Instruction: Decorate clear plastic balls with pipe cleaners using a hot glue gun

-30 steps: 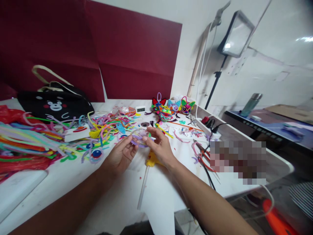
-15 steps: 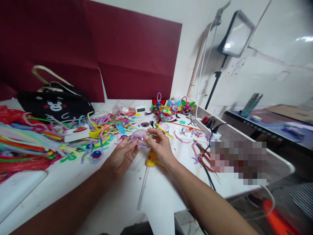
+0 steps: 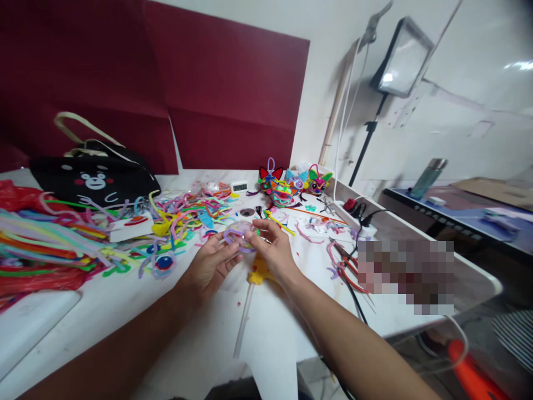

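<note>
Between my two hands is a clear plastic round piece point(image 3: 241, 229) edged with purple pipe cleaner point(image 3: 233, 244). My right hand point(image 3: 270, 248) grips its right side, thumb on top. At the left edge, my left hand point(image 3: 211, 263) has its thumb and fingers closed on the purple pipe cleaner. Just below lies a yellow glue gun point(image 3: 259, 273), partly hidden by my right hand, with a translucent glue stick point(image 3: 244, 322) pointing toward me.
Colourful pipe cleaners point(image 3: 45, 239) pile up at left beside a black bag point(image 3: 91, 178). Several finished animal-faced ornaments point(image 3: 282, 191) stand at the back. Orange-handled pliers point(image 3: 350, 266) and cables lie at right. A small digital clock point(image 3: 239, 186) sits near the wall.
My left thumb and fingers have shifted slightly along the purple edge. The round piece is turned a little, and my right hand stays almost where it was.
</note>
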A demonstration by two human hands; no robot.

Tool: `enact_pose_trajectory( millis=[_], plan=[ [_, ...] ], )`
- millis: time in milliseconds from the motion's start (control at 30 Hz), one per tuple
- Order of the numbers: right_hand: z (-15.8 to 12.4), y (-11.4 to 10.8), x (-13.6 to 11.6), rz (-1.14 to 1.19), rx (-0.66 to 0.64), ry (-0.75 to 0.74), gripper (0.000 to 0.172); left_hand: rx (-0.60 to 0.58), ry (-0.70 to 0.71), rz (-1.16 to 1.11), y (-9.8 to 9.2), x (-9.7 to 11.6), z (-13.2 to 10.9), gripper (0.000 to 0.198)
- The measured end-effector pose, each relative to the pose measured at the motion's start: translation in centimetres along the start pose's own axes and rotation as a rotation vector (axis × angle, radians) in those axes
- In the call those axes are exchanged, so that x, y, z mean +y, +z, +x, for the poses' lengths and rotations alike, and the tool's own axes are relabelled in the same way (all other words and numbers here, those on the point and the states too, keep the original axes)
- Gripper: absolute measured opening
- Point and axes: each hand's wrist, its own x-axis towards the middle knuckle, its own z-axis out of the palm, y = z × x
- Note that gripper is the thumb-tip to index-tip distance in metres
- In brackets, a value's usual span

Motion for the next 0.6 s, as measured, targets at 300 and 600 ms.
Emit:
enact_pose_trajectory(
  millis=[300,600],
  plan=[
    [-0.13,0.18,-0.11,0.018,0.006,0.037,0.042,0.009,0.056,0.079,0.12,-0.5,-0.26,0.043],
    [-0.16,0.27,0.04,0.013,0.045,0.049,0.041,0.06,0.076,0.107,0.45,-0.47,-0.54,0.054]
  ],
)
